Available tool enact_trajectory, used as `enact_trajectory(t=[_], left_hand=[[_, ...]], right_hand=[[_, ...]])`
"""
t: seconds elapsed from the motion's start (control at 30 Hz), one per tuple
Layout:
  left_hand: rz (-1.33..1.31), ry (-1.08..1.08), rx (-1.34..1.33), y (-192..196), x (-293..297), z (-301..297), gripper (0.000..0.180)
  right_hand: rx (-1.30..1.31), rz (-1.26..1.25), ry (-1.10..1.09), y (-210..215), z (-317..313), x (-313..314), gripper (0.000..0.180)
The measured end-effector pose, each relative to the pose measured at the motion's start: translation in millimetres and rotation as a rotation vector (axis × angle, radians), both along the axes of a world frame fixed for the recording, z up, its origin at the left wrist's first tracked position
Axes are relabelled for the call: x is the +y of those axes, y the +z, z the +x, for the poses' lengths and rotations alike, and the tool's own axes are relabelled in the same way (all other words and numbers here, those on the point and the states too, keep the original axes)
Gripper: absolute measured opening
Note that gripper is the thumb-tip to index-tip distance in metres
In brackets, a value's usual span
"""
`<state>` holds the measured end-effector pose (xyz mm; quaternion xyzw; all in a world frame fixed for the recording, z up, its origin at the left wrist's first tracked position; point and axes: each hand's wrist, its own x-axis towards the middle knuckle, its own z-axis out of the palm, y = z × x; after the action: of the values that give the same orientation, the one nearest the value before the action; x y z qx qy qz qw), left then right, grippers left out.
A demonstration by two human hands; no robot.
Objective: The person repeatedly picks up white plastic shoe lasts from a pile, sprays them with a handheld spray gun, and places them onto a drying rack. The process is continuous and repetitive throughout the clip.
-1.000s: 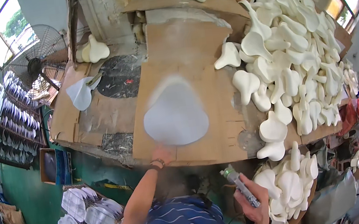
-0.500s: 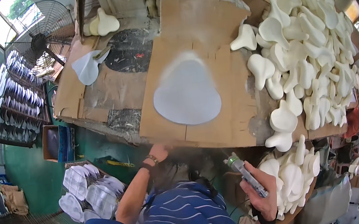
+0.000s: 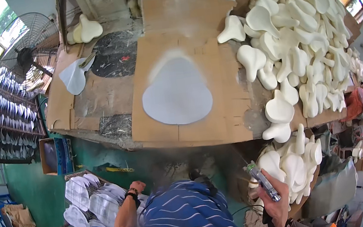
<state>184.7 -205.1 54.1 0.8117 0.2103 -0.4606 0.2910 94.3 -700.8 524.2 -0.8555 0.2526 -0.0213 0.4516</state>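
My right hand [image 3: 274, 193] grips a metal spray gun [image 3: 264, 181] with a green ring near its front, to the right of my body. My left hand [image 3: 138, 186] hangs below the table's front edge, its fingers curled in with nothing visible in them. Beside it lie several pale grey cut sheets [image 3: 103, 203] on a wire rack. On the table, a flat light-grey sheet [image 3: 177, 95], rounded-triangular with its narrow end away from me, lies on cardboard [image 3: 231, 106]. A pale spray haze surrounds its narrow end. Neither hand touches it.
Cream foam bicycle-saddle pads [image 3: 298, 36] pile high at the table's right, with more in a container [image 3: 291, 167] below. A folded grey piece [image 3: 75, 79] lies at the left, near a large fan [image 3: 25, 56]. A rack of grey pieces [image 3: 13, 118] and a blue box [image 3: 63, 155] stand left.
My left hand has moved down and left, away from the table edge toward the grey sheets. My right hand with the spray gun has shifted slightly right and down. The view has shifted a little.
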Motion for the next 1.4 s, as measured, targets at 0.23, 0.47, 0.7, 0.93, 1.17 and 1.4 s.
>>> enact_trajectory(t=[0.23,0.47,0.7,0.93,1.17,1.4], left_hand=[[-0.146,0.264,0.008,1.8,-9.6,1.2,0.025],[-0.134,0.209,-0.145,31.8,-34.2,33.2,0.026],[-0.059,0.168,-0.124,25.6,-23.8,23.8,0.026],[-0.085,0.277,0.035,15.3,-11.3,-0.5,0.027],[-0.149,0.231,-0.023,-2.7,-4.2,3.6,0.028],[-0.202,0.281,-0.010,-5.7,-18.1,26.2,0.029]], right_hand=[[-0.100,-0.008,-0.119,-1.4,17.1,1.0,0.046],[-0.188,-0.023,-0.048,-5.1,60.5,15.2,0.045],[-0.167,0.066,0.218,0.1,74.0,24.0,0.051],[-0.083,-0.024,0.287,17.0,66.6,22.7,0.054],[-0.141,-0.033,-0.004,5.5,54.2,15.2,0.051],[-0.060,-0.028,0.161,5.8,48.3,18.3,0.054]])
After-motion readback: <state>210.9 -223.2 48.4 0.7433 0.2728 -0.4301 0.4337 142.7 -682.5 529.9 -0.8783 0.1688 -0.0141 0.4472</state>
